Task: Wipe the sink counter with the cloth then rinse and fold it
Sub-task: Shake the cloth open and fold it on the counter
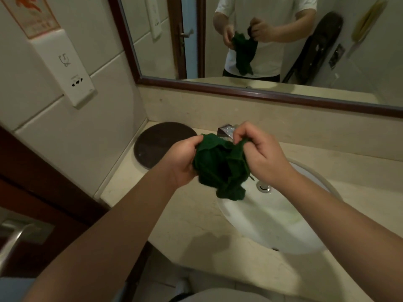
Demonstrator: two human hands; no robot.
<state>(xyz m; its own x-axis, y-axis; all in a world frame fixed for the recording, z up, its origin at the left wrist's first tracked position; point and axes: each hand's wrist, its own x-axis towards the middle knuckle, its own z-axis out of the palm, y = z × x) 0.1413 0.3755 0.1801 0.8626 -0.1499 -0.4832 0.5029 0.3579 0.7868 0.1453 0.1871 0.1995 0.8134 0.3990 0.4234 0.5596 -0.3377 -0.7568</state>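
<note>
While the left hand (pixel 183 162) gripped the green cloth (pixel 220 168) at its 9 o'clock edge and the right hand (pixel 261 155) pinched its 2 o'clock corner, it hung bunched, 12-to-6, above the sink (pixel 272 225) at its 10 o'clock rim, seemingly not yet folded, equally near both hands.

Large pale wall tiles (pixel 104 62) with thin dark joints cover the left wall, under dim, warm light. A white wall box (pixel 65 68) is mounted on them, with a poster (pixel 30 14) bearing an orange figure just above it. A mirror (pixel 152 40) in a dark wooden frame (pixel 239 88) fills the back wall above a beige stone splashback (pixel 196 107); it reflects a door (pixel 185 35) with a lever handle. A round dark tray (pixel 161 144) lies in the corner. Lower left stands dark woodwork (pixel 43 182) with a metal handle (pixel 13 240).
</note>
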